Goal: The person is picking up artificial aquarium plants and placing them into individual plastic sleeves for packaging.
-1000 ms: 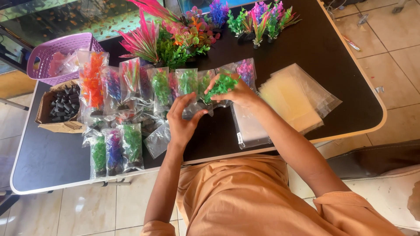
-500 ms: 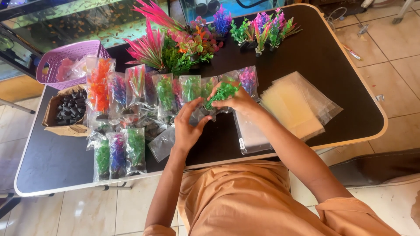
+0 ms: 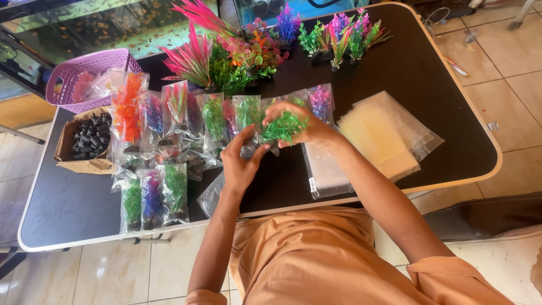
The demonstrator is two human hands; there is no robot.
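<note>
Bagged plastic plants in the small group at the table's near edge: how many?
3: green plant in clear bag leftmost, purple-blue one middle, green one rightmost; none looks hidden.
</note>
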